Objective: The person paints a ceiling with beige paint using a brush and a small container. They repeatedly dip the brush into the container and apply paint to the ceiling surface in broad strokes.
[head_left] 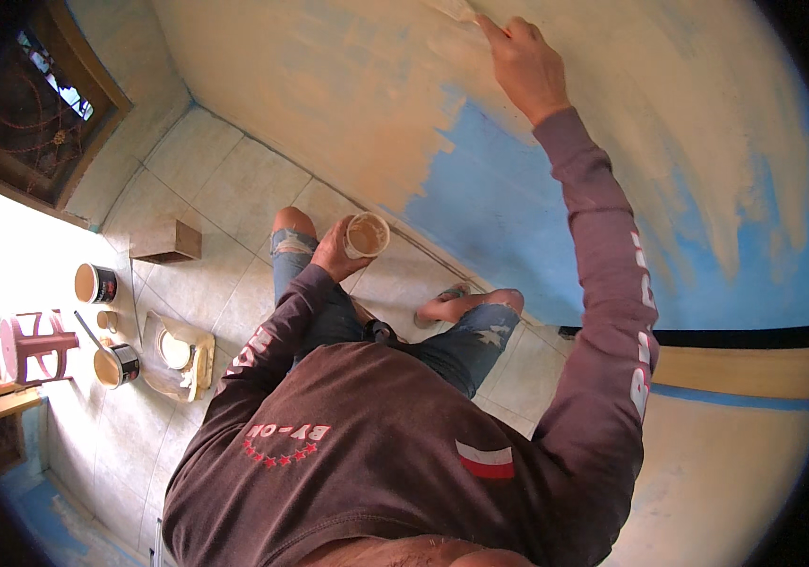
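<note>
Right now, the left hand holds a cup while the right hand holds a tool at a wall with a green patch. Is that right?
Almost: the patch is blue, not green, as the head view shows. The left hand holds a cup, and the right hand holds a tool at the wall.

A wooden box [166, 243] sits on the tiled floor [251, 194]. Up and left of the box is a dark window [31, 128] in a wooden frame [107, 80]. Below the box and farther left stands a dull-red chair [19, 348].
</note>
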A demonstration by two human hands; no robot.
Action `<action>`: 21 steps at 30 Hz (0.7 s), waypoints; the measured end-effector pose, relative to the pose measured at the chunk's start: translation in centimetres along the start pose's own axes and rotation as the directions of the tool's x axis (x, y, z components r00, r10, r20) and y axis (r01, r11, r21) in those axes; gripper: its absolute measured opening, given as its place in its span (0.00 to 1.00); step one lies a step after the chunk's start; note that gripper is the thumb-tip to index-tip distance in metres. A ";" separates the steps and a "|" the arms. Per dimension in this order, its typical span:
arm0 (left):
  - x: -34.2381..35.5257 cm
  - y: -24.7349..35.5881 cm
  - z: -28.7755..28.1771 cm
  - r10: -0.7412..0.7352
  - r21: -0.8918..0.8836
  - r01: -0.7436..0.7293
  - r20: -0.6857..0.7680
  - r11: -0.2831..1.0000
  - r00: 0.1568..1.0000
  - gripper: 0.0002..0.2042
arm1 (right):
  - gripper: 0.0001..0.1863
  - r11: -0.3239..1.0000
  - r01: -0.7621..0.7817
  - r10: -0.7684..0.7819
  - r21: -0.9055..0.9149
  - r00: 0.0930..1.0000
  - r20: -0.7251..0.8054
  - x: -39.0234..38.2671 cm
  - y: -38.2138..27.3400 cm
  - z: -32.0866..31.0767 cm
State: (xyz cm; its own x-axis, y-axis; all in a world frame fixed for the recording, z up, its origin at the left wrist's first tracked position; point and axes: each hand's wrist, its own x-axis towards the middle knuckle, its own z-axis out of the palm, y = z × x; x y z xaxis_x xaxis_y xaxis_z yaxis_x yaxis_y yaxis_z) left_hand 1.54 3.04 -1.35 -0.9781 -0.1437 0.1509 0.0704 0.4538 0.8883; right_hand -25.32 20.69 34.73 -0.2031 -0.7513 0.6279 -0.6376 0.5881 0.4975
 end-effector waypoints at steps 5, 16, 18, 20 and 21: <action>-0.3 0.4 0.0 0.009 0.059 -0.011 0.020 0.998 1.000 0.45 | 0.25 0.993 0.013 -0.001 -0.114 0.995 0.103 -7.3 4.1 -6.2; -0.4 0.4 0.8 0.088 0.042 -0.092 0.088 0.995 0.992 0.44 | 0.30 0.979 -0.073 0.114 -0.191 0.970 0.214 -16.4 8.3 -18.3; -0.3 0.7 0.7 0.083 0.049 -0.088 0.087 0.995 0.993 0.44 | 0.31 0.989 -0.036 0.054 -0.144 0.991 0.125 -12.8 6.5 -17.1; -0.1 0.8 0.7 0.071 0.055 -0.075 0.070 0.996 0.995 0.44 | 0.31 0.998 0.005 -0.002 -0.069 0.999 0.032 -8.1 4.4 -14.3; 0.1 0.7 0.7 0.080 0.046 -0.082 0.058 0.996 0.995 0.44 | 0.30 0.999 0.026 -0.026 -0.026 1.000 -0.012 -5.8 3.4 -12.7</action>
State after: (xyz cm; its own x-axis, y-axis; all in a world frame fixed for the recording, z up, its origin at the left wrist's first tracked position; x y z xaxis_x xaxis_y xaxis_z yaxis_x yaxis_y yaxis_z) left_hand 1.33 4.02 -1.00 -0.9791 -0.0557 0.1956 0.1416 0.5038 0.8521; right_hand -16.84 30.81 40.41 -0.1769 -0.7628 0.6220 -0.6234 0.5759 0.5289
